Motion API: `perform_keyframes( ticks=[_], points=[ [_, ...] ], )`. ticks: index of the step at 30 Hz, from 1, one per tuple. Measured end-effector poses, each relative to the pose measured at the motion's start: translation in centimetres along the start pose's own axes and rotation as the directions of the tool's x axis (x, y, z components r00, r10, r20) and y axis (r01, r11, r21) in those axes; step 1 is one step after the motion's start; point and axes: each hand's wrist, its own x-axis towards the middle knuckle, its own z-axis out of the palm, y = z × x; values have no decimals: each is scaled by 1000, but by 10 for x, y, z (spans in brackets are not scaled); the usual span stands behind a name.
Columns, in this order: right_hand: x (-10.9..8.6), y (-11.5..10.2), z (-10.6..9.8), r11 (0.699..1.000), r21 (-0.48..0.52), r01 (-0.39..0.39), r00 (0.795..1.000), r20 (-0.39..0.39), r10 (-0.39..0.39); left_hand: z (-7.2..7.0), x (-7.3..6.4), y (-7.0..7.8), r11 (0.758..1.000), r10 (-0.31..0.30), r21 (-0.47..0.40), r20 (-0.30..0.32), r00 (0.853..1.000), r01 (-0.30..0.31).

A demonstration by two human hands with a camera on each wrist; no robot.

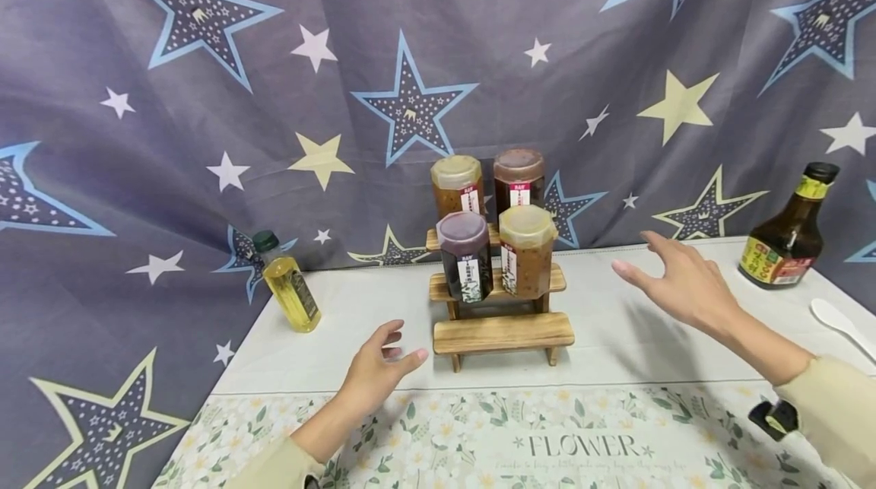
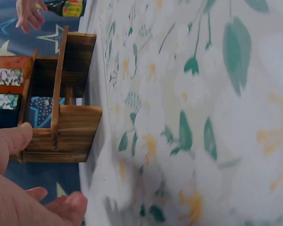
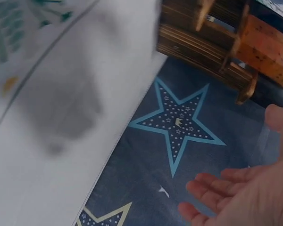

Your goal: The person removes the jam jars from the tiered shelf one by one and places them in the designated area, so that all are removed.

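Note:
In the head view my left hand point(image 1: 375, 369) hovers above the table, left of a three-step wooden rack point(image 1: 503, 332), its fingers relaxed and holding nothing. My right hand point(image 1: 684, 284) is raised to the right of the rack, thumb apart from the fingers, also holding nothing. On the middle step stand a dark purple jar point(image 1: 467, 261) and a brown jar with a pale lid point(image 1: 527, 255). Behind them, on the top step, are an orange-brown jar point(image 1: 457, 188) and a dark red jar point(image 1: 518, 183). The lowest step bears nothing.
A small oil bottle with a green cap point(image 1: 291, 287) stands at the left. Toward the far right is a dark sauce bottle point(image 1: 787, 234), with a white spoon point(image 1: 842, 325) in front of it. A star-patterned curtain point(image 1: 274, 131) hangs behind the table.

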Motion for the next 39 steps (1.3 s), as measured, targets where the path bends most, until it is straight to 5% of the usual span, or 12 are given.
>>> perform_keyframes(
  ticks=[5, 9, 16, 31, 39],
  points=[
    [13, -10, -4, 992, 122, 7, 999, 31, -11, 7, 4, -5, 987, -33, -155, 68, 997, 43],
    [24, -20, -5, 969, 248, -14, 997, 78, -5, 11, 7, -8, 981, -37, -185, 90, 995, 53],
    [50, -43, -4, 900, 434, -48, 990, 143, -16, 19, 10, -10, 972, -22, -232, 114, 993, 48],
    [102, -85, -18, 715, 699, 33, 985, 98, -141, 43, 23, -7, 961, -6, -276, 113, 994, 37],
    [118, -104, -16, 728, 684, 49, 975, 125, -183, 49, 24, -6, 953, 18, -303, 99, 995, 12]
  ],
)
